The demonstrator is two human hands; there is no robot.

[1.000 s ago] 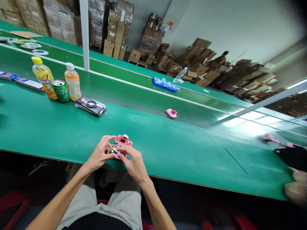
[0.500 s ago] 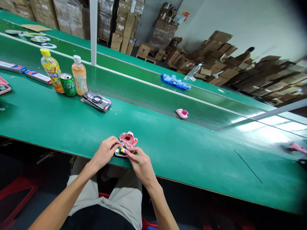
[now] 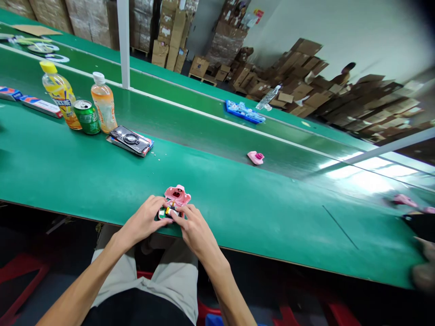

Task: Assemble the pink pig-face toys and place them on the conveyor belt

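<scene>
Left hand (image 3: 141, 221): clamped on pink plastic pig-shaped case (image 3: 177, 195).
Right hand (image 3: 196, 230): clamped on same case, beside left hand.
Location: near edge of green conveyor belt (image 3: 238, 217).
Hidden: small multicoloured part (image 3: 171, 212), mostly covered by fingers.
Change: fingers closer over it than earlier.

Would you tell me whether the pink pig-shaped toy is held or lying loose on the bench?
Held: the pink pig-shaped toy sits between the left hand and right hand, whose fingers press its lower part.
</scene>
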